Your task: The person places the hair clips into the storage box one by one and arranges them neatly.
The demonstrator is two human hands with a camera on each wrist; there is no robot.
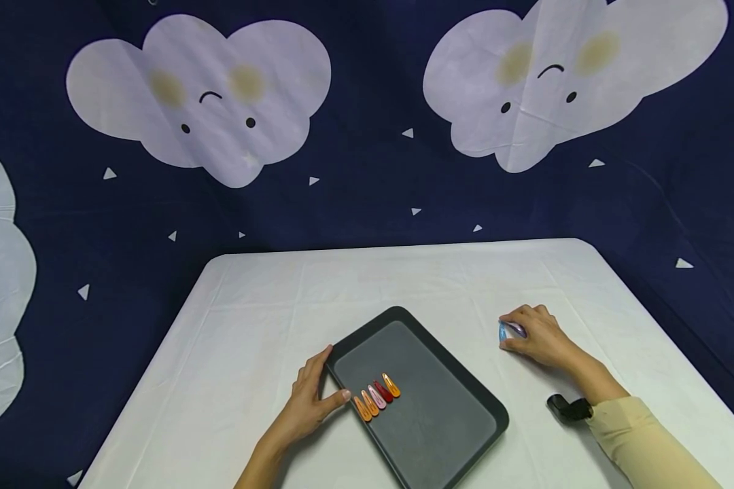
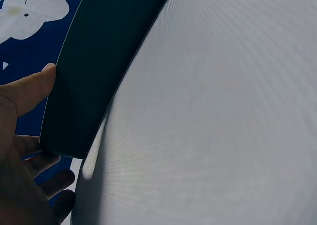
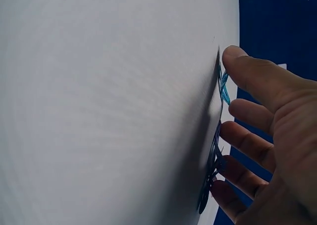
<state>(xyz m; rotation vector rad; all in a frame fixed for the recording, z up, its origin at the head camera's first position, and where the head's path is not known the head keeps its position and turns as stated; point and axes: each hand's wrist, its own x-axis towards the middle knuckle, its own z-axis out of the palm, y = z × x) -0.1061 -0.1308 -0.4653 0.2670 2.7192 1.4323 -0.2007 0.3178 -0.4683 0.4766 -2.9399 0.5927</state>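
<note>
Pinching a blue snap hair clip (image 1: 503,332) lengthwise between thumb and finger, a purple one (image 1: 517,330) beside it, the right hand (image 1: 539,336) sits well right of the baking tray (image 1: 437,421); whether the clips touch the tabletop (image 1: 269,305) is hard to tell. The left hand (image 1: 308,401), fingers spread, touches the tray's left rim beside five clips (image 1: 376,397) in a row.

Cloud-print cloth (image 1: 367,163) behind a white-covered table (image 1: 257,319) suggests a home-like room.
</note>
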